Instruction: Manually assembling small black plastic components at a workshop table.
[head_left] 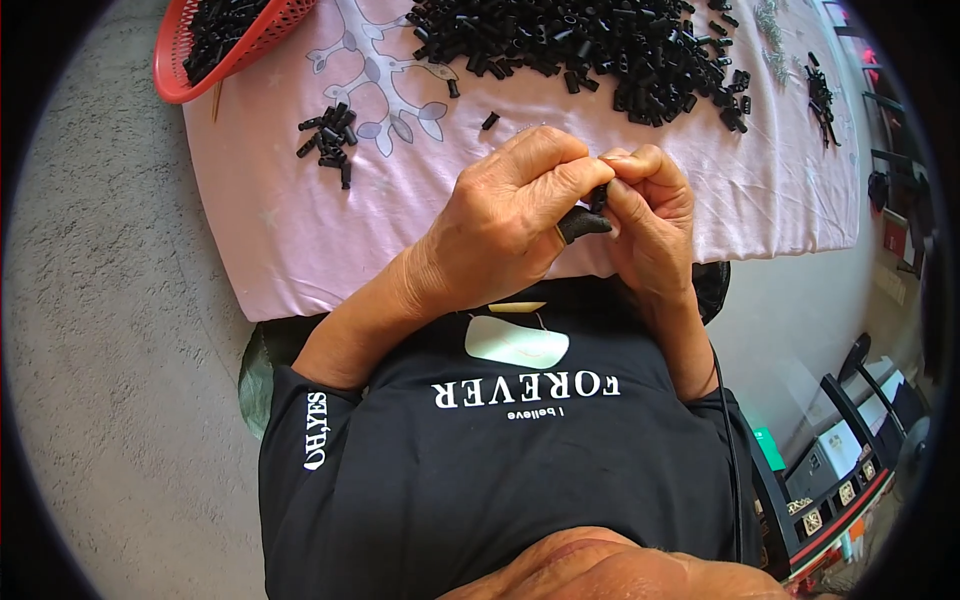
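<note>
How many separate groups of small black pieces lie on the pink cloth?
3: a large heap at the top, a small pile at left, and a thin cluster at far right. Some may be hidden.

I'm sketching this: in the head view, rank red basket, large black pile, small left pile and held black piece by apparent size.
Large black pile, cropped
Red basket, cropped
Small left pile
Held black piece, partly hidden

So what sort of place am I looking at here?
Perhaps a room at home used for handwork, though I can't be sure. A pink leaf-print cloth is spread out, a big heap of small black pieces lies on it, and a red basket holds more.
</note>
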